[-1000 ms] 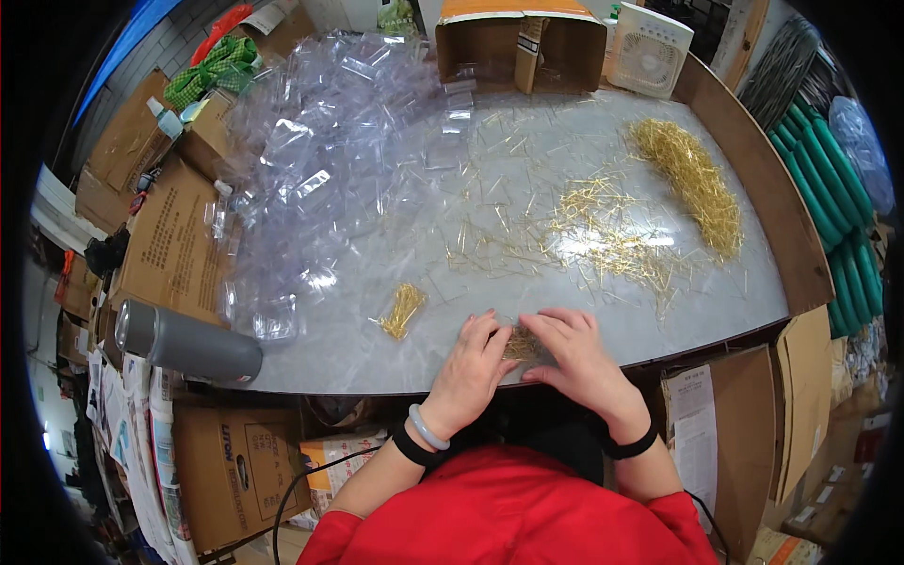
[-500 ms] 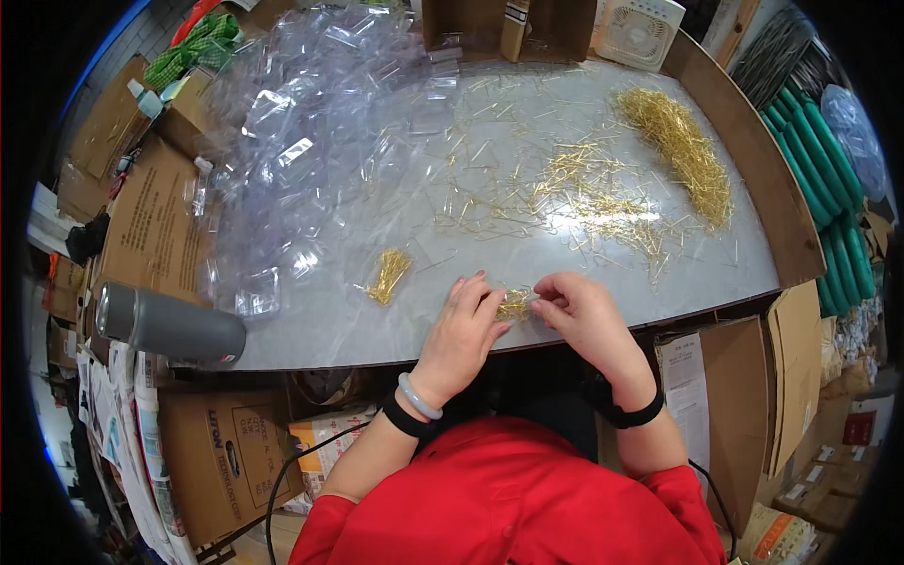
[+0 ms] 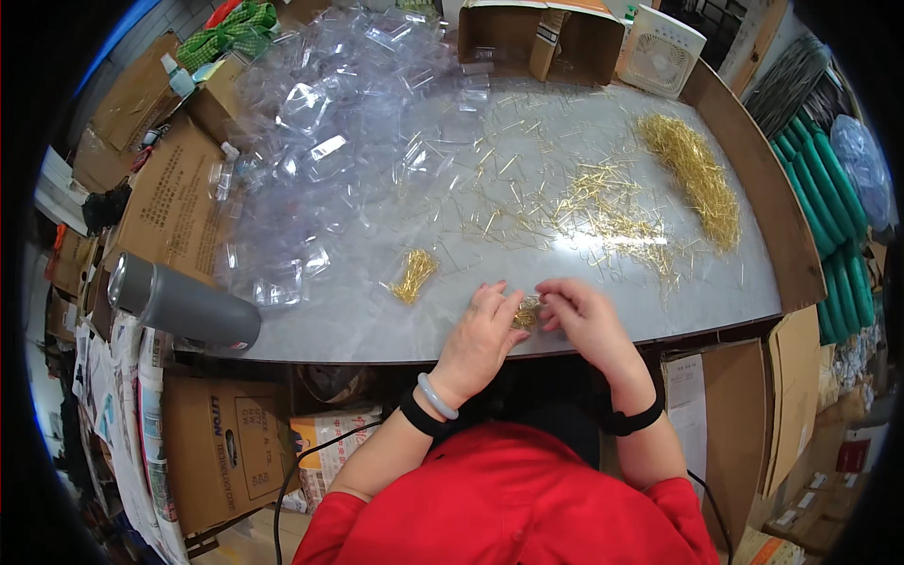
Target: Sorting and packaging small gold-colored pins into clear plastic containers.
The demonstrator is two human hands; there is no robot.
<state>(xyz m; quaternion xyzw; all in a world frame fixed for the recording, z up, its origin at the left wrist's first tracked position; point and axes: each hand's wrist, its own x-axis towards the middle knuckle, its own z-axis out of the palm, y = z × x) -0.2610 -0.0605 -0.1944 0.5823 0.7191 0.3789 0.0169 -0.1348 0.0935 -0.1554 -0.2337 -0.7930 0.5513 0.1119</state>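
Near the table's front edge, a small bundle of gold wire hooks point(image 3: 525, 314) lies between my two hands. My left hand point(image 3: 478, 331) curls over its left side, with fingers and thumb closed against it. From the right, my right hand point(image 3: 586, 318) pinches at the bundle's edge with thumb and forefinger; what the fingertips grip is too small to make out. Left of my hands sits a clear plastic box filled with gold hooks point(image 3: 414, 277). Loose gold wire hooks point(image 3: 603, 202) are strewn over the table beyond my right hand.
Clear plastic boxes point(image 3: 320, 141) heap over the table's left half. A long pile of gold hooks point(image 3: 692, 179) lies at the right, inside a cardboard border point(image 3: 767, 179). A grey bottle point(image 3: 188, 303) lies at the left edge. A white fan point(image 3: 662, 52) and an open carton point(image 3: 476, 38) stand behind.
The view has shifted a little, so the table and its things sit further right and lower. Both hands stay at the small bundle, their fingers drawn slightly closer around it.
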